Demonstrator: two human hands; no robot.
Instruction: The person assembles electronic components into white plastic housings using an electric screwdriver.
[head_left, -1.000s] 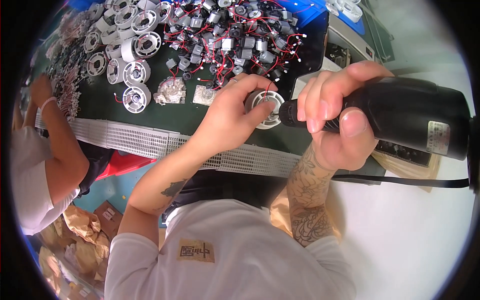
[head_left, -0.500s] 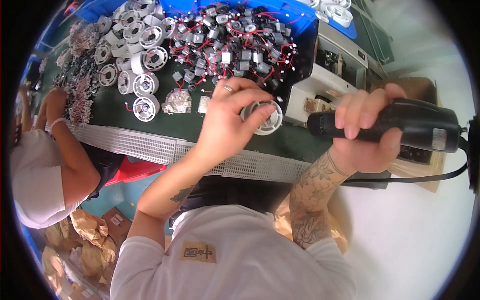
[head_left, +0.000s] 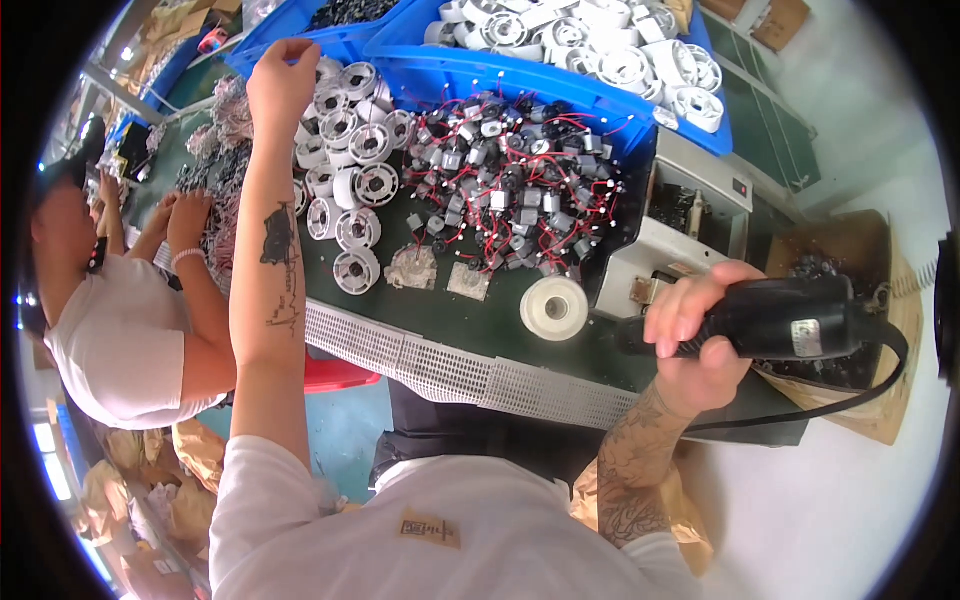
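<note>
Upper left, the left hand (head_left: 282, 85) curls its fingers, grip unclear; at right, the right hand (head_left: 695, 325) clasps a black electric screwdriver (head_left: 780, 315) near a white round housing (head_left: 553, 308).

The power tool (head_left: 785, 318) is plain black, the round housing (head_left: 555, 307) white, the tabletop (head_left: 480, 325) a deep green. Red wires thread bright through grey and black motors (head_left: 500, 200) by that blue bin (head_left: 540, 86). Dark line-work tattoos (head_left: 635, 465) pattern the right forearm; the shirt (head_left: 330, 540) is white, its patch (head_left: 430, 528) tan.
</note>
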